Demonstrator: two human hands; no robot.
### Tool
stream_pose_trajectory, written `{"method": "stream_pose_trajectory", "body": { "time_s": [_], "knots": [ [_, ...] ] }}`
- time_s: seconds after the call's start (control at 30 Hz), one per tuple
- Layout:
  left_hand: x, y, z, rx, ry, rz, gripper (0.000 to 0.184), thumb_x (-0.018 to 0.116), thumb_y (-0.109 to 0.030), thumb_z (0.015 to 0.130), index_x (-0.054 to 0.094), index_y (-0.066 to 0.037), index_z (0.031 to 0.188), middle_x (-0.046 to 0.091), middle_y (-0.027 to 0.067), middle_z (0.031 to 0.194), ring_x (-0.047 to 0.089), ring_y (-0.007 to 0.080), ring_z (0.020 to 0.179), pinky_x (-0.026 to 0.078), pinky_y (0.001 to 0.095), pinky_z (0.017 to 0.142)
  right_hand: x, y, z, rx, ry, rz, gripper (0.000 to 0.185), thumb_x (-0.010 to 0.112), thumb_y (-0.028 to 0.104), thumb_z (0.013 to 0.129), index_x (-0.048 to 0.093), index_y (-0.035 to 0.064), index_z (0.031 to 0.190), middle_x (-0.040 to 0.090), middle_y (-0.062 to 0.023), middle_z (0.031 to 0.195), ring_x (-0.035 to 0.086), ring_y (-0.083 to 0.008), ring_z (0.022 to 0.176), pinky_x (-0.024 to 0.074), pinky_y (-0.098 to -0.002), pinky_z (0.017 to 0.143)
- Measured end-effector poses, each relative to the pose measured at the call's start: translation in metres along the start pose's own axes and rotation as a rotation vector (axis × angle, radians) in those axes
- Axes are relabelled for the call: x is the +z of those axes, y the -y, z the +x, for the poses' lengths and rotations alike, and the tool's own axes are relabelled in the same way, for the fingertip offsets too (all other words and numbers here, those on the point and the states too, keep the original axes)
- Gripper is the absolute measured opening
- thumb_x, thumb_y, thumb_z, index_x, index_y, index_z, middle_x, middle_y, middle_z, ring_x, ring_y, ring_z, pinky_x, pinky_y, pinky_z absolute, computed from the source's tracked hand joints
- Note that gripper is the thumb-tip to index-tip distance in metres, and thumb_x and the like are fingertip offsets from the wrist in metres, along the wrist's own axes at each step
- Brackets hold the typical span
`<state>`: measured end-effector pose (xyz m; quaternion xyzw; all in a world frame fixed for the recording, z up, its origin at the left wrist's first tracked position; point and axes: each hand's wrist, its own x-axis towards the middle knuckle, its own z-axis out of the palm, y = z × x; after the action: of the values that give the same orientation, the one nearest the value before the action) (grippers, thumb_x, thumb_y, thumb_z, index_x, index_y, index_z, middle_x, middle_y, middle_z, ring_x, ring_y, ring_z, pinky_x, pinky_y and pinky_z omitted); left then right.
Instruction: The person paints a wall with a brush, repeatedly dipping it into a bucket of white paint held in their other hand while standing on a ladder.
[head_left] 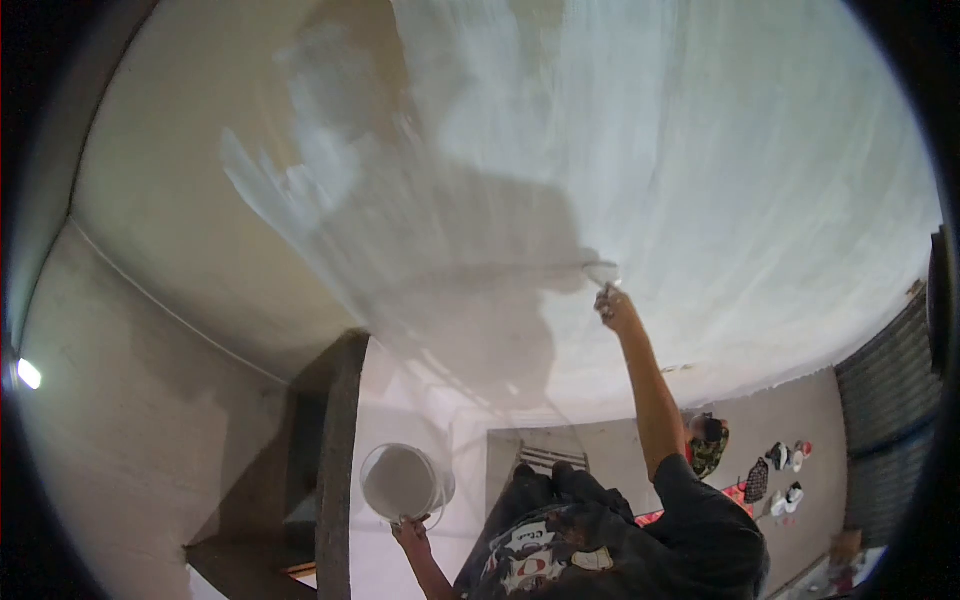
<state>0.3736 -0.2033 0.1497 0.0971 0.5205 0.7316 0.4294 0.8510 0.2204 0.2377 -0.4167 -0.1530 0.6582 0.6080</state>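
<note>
My right hand (613, 307) is raised and closed around a paintbrush (602, 271), whose wide head is against the wall (740, 200) or very near it. White streaks of paint cover much of this surface, while its left part is bare and yellowish. Low on the left, my left hand (410, 530) is closed at the near edge of a white bucket (447, 488). Whether the fingers grip its rim or its wire handle is hard to make out. Greyish-white paint shows inside the bucket.
Below my legs are the rungs of a ladder (545, 458). Another person (710, 445) is down on the floor level, near a black bag (757, 480) and several shoes (790, 497). A dark post (342, 430) rises beside the bucket. Ribbed metal (890, 450) stands at the right.
</note>
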Motion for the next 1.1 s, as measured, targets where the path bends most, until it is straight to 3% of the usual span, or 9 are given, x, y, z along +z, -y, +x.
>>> {"method": "stream_pose_trajectory", "body": {
  "time_s": [0.2, 0.27, 0.43, 0.57, 0.67, 0.7, 0.93, 1.03, 1.1],
  "knots": [
    [-0.023, 0.019, 0.007, -0.026, -0.175, -0.035, 0.036, 0.050, -0.007, 0.080, 0.038, -0.001, 0.114, 0.055, 0.0115, 0.078, 0.053, 0.0120, 0.047, 0.029, 0.0157, 0.032, 0.122, 0.106, -0.092, -0.151, 0.012, -0.042, 0.023, 0.048, 0.029, 0.088, 0.047, 0.0108, 0.074, 0.036, 0.0053, 0.058, 0.031, -0.0017, 0.043, 0.0168, -0.0134, 0.027],
    [-0.032, 0.030, 0.004, -0.051, -0.208, -0.031, 0.036, 0.050, -0.009, 0.081, 0.038, -0.001, 0.114, 0.056, 0.0122, 0.079, 0.052, 0.0111, 0.047, 0.028, 0.0153, 0.032, 0.144, 0.133, -0.107, -0.249, 0.118, -0.092, 0.019, 0.043, 0.023, 0.090, 0.048, 0.0060, 0.086, 0.042, 0.0009, 0.067, 0.034, -0.0036, 0.048, 0.0192, -0.0138, 0.031],
    [-0.043, 0.038, 0.002, -0.104, -0.226, 0.055, 0.034, 0.049, -0.011, 0.082, 0.039, 0.001, 0.112, 0.055, 0.0123, 0.080, 0.051, 0.0103, 0.047, 0.029, 0.0159, 0.034, 0.219, 0.186, -0.145, -0.713, 0.042, -0.352, 0.037, 0.048, 0.040, 0.087, 0.043, 0.0116, 0.063, 0.034, 0.0056, 0.053, 0.027, -0.0025, 0.041, 0.0158, -0.0155, 0.031],
    [-0.039, 0.037, -0.008, -0.056, -0.150, 0.077, 0.039, 0.047, -0.006, 0.079, 0.037, 0.002, 0.115, 0.053, 0.0110, 0.077, 0.045, 0.0115, 0.044, 0.031, 0.0192, 0.035, 0.206, 0.243, -0.141, -0.784, 0.179, -0.398, 0.040, 0.047, 0.044, 0.086, 0.041, 0.0130, 0.062, 0.034, 0.0057, 0.052, 0.027, -0.0034, 0.041, 0.0195, -0.0183, 0.033],
    [-0.040, 0.039, -0.014, -0.024, -0.139, 0.084, 0.041, 0.049, -0.008, 0.078, 0.037, 0.003, 0.116, 0.053, 0.0112, 0.076, 0.045, 0.0130, 0.045, 0.034, 0.0213, 0.036, 0.182, 0.223, -0.110, -0.749, -0.086, -0.454, 0.042, 0.045, 0.044, 0.088, 0.039, 0.0143, 0.059, 0.032, 0.0055, 0.050, 0.025, -0.0042, 0.039, 0.0206, -0.0199, 0.034],
    [-0.040, 0.041, -0.013, -0.018, -0.146, 0.086, 0.041, 0.049, -0.010, 0.078, 0.038, 0.003, 0.116, 0.053, 0.0115, 0.076, 0.046, 0.0135, 0.046, 0.035, 0.0219, 0.036, 0.153, 0.213, -0.084, -0.780, 0.046, -0.391, 0.043, 0.042, 0.044, 0.089, 0.036, 0.0152, 0.057, 0.030, 0.0055, 0.047, 0.024, -0.0048, 0.038, 0.0201, -0.0206, 0.034],
    [-0.054, 0.054, -0.009, 0.032, -0.211, 0.082, 0.045, 0.056, -0.021, 0.079, 0.040, 0.003, 0.114, 0.055, 0.0135, 0.076, 0.053, 0.0173, 0.052, 0.041, 0.0259, 0.039, -0.030, 0.037, -0.043, -0.444, 0.000, -0.591, 0.048, 0.038, 0.050, 0.088, 0.035, 0.0182, 0.052, 0.031, 0.0052, 0.042, 0.028, -0.0056, 0.033, 0.0217, -0.0216, 0.032],
    [-0.064, 0.060, -0.012, 0.044, -0.238, 0.064, 0.048, 0.059, -0.026, 0.080, 0.042, 0.004, 0.113, 0.056, 0.0144, 0.076, 0.055, 0.0189, 0.055, 0.043, 0.0277, 0.040, -0.110, -0.046, -0.028, -0.041, -0.136, -0.549, 0.041, 0.044, 0.041, 0.089, 0.040, 0.0137, 0.058, 0.036, 0.0017, 0.047, 0.032, -0.0079, 0.036, 0.0230, -0.0218, 0.031],
    [-0.067, 0.063, -0.011, 0.074, -0.265, 0.036, 0.047, 0.059, -0.028, 0.081, 0.042, 0.005, 0.111, 0.056, 0.0153, 0.077, 0.056, 0.0193, 0.055, 0.044, 0.0282, 0.041, -0.182, -0.105, 0.017, 0.264, -0.164, -0.224, 0.033, 0.042, 0.035, 0.090, 0.042, 0.0114, 0.066, 0.039, -0.0008, 0.051, 0.035, -0.0086, 0.039, 0.0233, -0.0213, 0.029]
  ]
}}
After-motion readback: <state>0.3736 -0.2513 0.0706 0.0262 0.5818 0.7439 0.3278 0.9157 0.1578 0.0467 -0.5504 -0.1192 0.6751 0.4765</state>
